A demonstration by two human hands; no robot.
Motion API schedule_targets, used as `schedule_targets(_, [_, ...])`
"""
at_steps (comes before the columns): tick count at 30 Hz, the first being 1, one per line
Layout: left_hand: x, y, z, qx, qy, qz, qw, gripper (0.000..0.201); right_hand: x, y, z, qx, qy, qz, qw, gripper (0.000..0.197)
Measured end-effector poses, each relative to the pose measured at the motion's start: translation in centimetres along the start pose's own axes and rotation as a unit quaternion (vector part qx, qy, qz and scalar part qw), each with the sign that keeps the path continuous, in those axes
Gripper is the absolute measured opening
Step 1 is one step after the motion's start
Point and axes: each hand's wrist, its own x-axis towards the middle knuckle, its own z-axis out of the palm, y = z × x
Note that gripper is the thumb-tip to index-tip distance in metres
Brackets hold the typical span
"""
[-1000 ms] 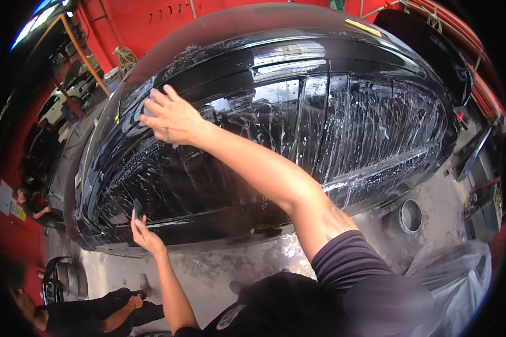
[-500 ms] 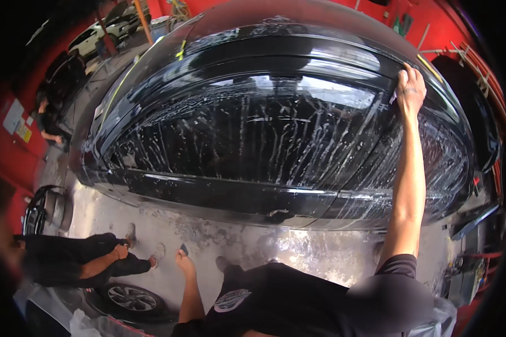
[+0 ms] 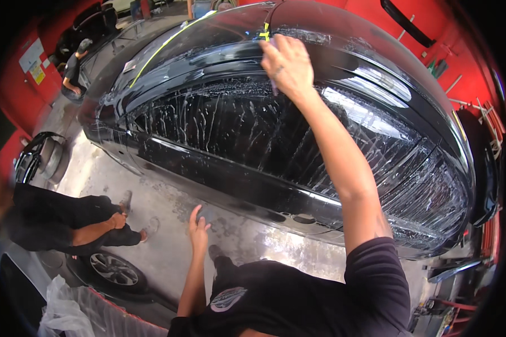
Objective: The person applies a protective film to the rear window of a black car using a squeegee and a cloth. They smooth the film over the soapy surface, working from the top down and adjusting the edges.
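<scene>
Red wall [image 3: 17,95], far left, bearing pale and yellow paper sheets [image 3: 34,59]. Black curved part [image 3: 31,160], on the floor [image 3: 168,208] beyond the car's left end. Co-worker in dark clothing [image 3: 50,219], one, hands near the lap; second person [image 3: 73,73], one, farther back. Clear plastic sheeting [image 3: 67,312], crumpled, lower left; spoked wheel [image 3: 115,269], one, with tyre. Yellow tape [image 3: 168,48], one strip, along the upper left of the car. Left hand [image 3: 198,230], bare, raised over the floor short of the car's lower edge, fingers spread, nothing visible in it. Black car [image 3: 208,174], one, lying across the middle. Side window [image 3: 225,123], set in the car between roof edge and door panel, dark, wet-looking, streaked with whitish runs; judged stiff, slippery and breakable under a hard knock, fixed in place and too heavy with its car to shift; best met with flat, even pressure, steadying taken at the roof edge rather than on the wet glass. Right hand [image 3: 289,64], bare, well apart from the left, fingers bent at the roof edge above the window, below a yellow tape tag [image 3: 264,35]; firm contact cannot be told. Thin pale strip [image 3: 274,87], one, showing under its fingers; kind and grip unclear, judged light, to be taken by its upper edge. Dark panel [image 3: 483,168], one, upright beyond the car's right end.
</scene>
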Motion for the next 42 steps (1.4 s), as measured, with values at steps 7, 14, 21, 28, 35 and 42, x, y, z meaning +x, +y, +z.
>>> schedule_targets(7, [-5.9, 21.4, 3.2, 0.092, -0.323, 0.359, 0.87, 0.04, 3.0, -6.0, 4.5, 0.142, -0.149, -0.136, 0.969, 0.04])
schedule_targets(14, [-11.7, 34.1, 1.7, 0.092, -0.219, 0.666, 0.707, 0.037, 0.7, 3.2, -2.8, 0.05, -0.125, 0.022, 0.991, 0.039])
schedule_targets(21, [-11.4, 38.0, -2.3, 0.15, -0.201, 0.654, 0.714, 0.032, -0.6, 4.3, -4.7, -0.029, -0.12, 0.087, 0.989, 0.036])
schedule_targets(28, [-11.3, 40.7, -6.2, 0.203, -0.201, 0.625, 0.726, 0.04, -0.3, 3.4, -4.2, -0.011, -0.113, 0.076, 0.991, 0.036])
schedule_targets(35, [-3.5, 30.2, -8.0, 0.125, -0.148, 0.429, 0.882, 0.041, -1.1, 4.5, -4.4, -0.008, -0.115, 0.101, 0.988, 0.036])
schedule_targets(42, [10.9, 8.1, -4.9, -0.178, 0.013, -0.017, 0.984, 0.035, 0.2, 3.5, -5.3, -0.047, -0.173, 0.114, 0.977, 0.034])
